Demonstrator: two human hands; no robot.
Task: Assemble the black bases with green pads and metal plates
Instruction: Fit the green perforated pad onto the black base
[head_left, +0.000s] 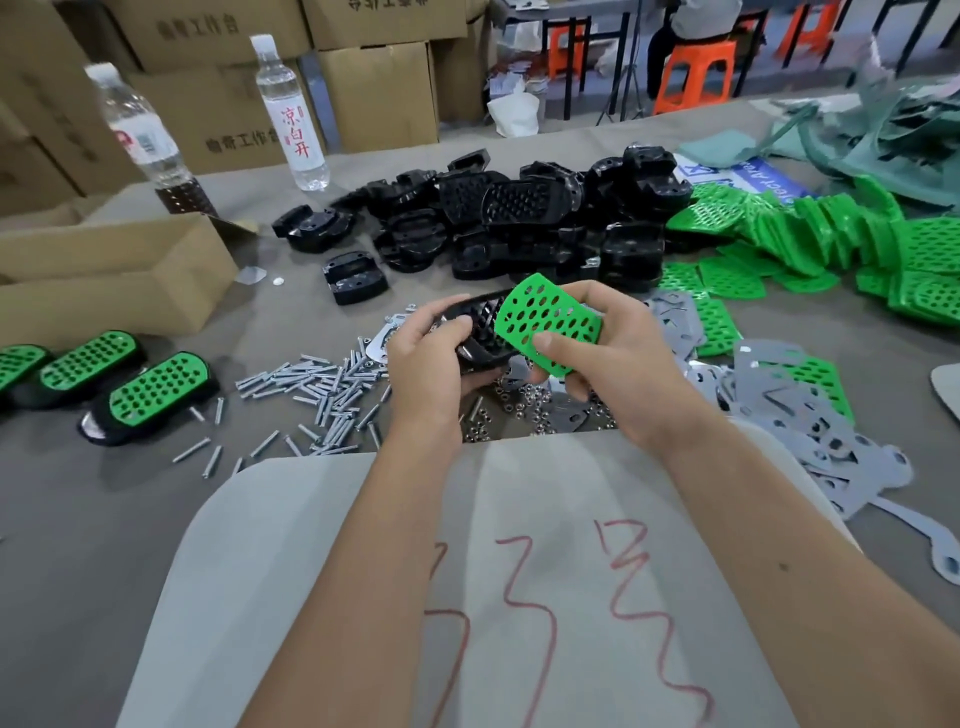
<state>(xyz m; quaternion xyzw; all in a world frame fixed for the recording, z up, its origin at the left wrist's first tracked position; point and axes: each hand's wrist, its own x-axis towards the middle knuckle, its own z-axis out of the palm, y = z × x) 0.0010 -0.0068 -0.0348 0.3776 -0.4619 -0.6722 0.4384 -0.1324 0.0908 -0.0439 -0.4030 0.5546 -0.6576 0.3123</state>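
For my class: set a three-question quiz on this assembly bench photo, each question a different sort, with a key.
1. True or false: the green pad in the right hand already lies flat on its black base.
2. What does the left hand hold? A) a bottle B) the black base C) a screw
3. Fill in: the finished pieces lie on the person's ____ side.

Key: 1 false; 2 B; 3 left.

soft even indoor light, faint shadows, wide-angle edge bending, slightly blurred background
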